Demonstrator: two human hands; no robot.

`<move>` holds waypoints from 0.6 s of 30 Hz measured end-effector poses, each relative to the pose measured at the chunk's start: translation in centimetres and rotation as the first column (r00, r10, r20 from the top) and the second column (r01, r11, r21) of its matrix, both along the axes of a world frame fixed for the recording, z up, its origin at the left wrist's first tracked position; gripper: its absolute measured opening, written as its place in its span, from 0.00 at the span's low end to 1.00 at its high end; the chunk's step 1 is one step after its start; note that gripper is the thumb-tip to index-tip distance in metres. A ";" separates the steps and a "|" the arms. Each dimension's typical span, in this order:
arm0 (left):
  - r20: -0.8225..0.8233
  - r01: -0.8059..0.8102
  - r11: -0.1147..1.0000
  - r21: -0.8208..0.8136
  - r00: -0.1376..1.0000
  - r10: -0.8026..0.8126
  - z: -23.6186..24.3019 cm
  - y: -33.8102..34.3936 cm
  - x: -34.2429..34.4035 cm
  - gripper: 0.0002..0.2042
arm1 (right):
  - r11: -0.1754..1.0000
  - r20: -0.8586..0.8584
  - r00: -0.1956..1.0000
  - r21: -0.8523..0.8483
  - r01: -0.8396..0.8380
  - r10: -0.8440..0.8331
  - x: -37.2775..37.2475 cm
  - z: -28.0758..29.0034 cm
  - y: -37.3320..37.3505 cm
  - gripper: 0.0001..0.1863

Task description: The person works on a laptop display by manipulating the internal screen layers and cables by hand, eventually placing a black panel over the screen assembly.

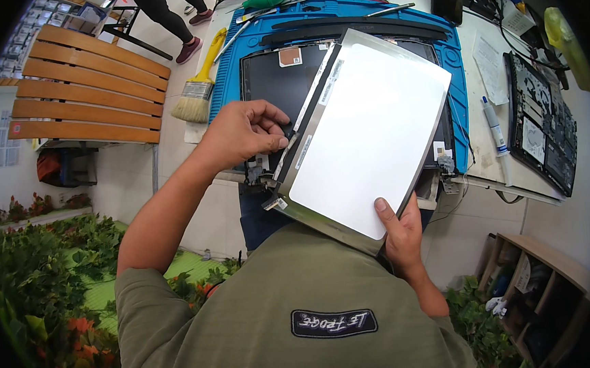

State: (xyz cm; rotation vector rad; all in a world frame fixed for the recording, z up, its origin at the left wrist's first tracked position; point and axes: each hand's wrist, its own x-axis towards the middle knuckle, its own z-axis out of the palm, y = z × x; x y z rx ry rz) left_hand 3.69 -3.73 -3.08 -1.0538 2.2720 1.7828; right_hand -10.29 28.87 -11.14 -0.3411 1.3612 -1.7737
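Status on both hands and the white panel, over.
Left hand at left edge of white panel. Right hand gripping its near corner. Panel blocks part of dark flat unit on blue mat.

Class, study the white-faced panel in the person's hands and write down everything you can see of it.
The panel is thin, flat and rectangular, its bright white face bordered by a silvery, metal-looking margin. Two small pale labels sit along its left side, beside a dark strip. It is raised over a blue mat, its far end angled rightward. The right hand grips its near right corner; the left hand is at its left edge, any pinch unclear.
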 end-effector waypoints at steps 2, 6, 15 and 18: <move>-0.014 -0.016 0.999 -0.051 1.000 0.016 -0.1 0.4 -0.1 0.18 | 1.000 -0.013 1.000 0.010 0.014 -0.013 0.2 -0.3 0.0 0.30; -0.026 -0.007 0.988 -0.156 1.000 0.003 0.0 1.2 -0.2 0.13 | 0.999 -0.008 1.000 0.039 0.017 -0.017 0.2 0.0 0.0 0.31; -0.055 -0.021 0.988 -0.156 0.998 0.012 -0.2 1.8 -0.1 0.11 | 0.993 -0.062 0.996 0.102 -0.057 0.064 -0.4 0.7 0.3 0.29; -0.044 -0.025 0.989 -0.148 0.999 0.018 -0.5 1.6 0.2 0.15 | 0.991 -0.051 0.996 0.112 -0.074 0.080 -0.5 0.8 0.4 0.30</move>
